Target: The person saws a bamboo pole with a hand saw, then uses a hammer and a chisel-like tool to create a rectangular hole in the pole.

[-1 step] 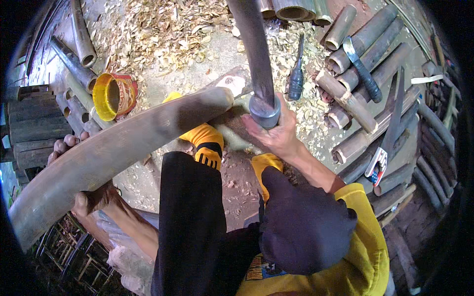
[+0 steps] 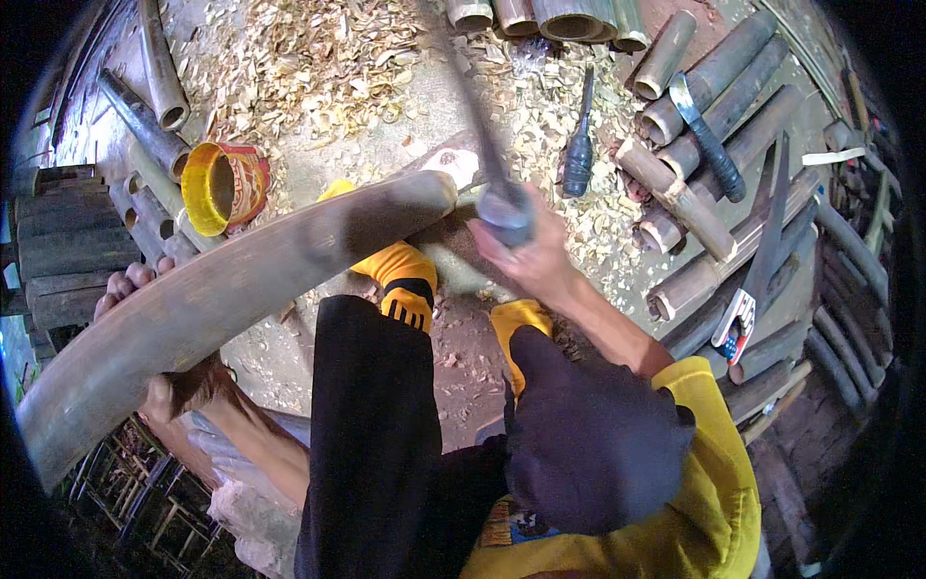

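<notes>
A long grey-brown bamboo pole [image 2: 251, 261] slants from the lower left up to the middle, its far end beside a log [image 2: 453, 159] with a pale cut face. My left hand [image 2: 188, 386] is wrapped round the pole's near part, fingers over the far side and thumb below. In my right hand [image 2: 540, 256] is the handle of a machete-like tool with a grey collar; its dark machete blade [image 2: 473, 101] points up and away, smeared by motion. The blade passes just right of the pole's end, and I cannot tell whether they touch.
Pale wood shavings [image 2: 328, 58] cover much of the floor. A yellow-rimmed bucket [image 2: 203, 188] stands left. On the right lie a black-handled pointed tool [image 2: 578, 145], a curved knife [image 2: 709, 140], a handsaw [image 2: 762, 251] and cut bamboo pieces [image 2: 675, 193]. My feet in yellow socks [image 2: 400, 275] are near.
The machete blade has tilted to the left and looks thinner and blurred. My right hand has shifted slightly left. The bamboo pole and my left hand stay in place.
</notes>
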Action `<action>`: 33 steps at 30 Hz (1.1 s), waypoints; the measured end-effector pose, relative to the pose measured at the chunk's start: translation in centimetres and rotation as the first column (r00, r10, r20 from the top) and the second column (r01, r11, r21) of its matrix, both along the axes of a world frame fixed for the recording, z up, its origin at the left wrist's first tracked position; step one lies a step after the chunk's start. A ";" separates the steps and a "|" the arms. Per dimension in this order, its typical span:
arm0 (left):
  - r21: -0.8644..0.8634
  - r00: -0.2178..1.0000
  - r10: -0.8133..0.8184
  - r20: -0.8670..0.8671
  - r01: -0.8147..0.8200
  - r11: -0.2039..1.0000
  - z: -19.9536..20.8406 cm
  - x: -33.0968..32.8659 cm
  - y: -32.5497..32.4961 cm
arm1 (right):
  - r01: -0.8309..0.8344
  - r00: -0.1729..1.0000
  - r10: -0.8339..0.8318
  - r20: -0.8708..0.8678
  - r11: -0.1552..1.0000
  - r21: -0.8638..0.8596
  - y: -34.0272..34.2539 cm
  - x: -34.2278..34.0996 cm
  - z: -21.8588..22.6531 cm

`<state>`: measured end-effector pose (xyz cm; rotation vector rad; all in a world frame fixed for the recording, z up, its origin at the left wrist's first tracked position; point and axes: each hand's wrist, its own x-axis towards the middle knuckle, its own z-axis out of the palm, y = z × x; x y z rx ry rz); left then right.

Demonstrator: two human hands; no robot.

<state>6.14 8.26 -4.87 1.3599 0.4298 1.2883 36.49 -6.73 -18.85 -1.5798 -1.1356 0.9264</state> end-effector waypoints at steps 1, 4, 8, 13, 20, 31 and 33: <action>-0.036 0.995 0.068 -0.069 -0.070 0.997 0.6 -0.1 -0.4 | -0.113 0.994 0.111 -0.018 0.975 -0.189 -0.2 0.0 -2.3; -0.164 0.945 0.327 -0.003 -0.323 0.932 1.3 2.6 -1.2 | -0.194 0.979 0.202 -0.006 0.931 -0.309 0.5 1.2 -2.3; -0.317 0.793 0.609 0.019 -0.573 0.756 1.9 6.5 0.2 | -0.125 0.990 0.142 0.020 0.919 -0.373 0.6 1.7 -0.9; -0.273 0.861 0.508 0.019 -0.484 0.831 2.7 2.9 -0.7 | 0.088 0.991 -0.103 0.090 0.984 0.157 0.6 -0.2 4.2; -0.227 0.916 0.401 0.028 -0.385 0.894 2.4 2.6 -1.0 | -0.084 0.971 0.162 0.178 0.921 -0.380 0.3 -0.1 -3.7; -0.051 0.947 0.315 0.066 -0.312 0.949 1.3 1.2 -0.9 | -0.052 0.989 0.071 0.127 0.988 -0.146 -0.1 0.5 -4.1; -0.027 0.948 0.314 0.045 -0.313 0.949 1.8 0.9 -0.7 | -0.146 0.985 0.166 0.039 0.940 -0.309 0.4 1.2 -5.7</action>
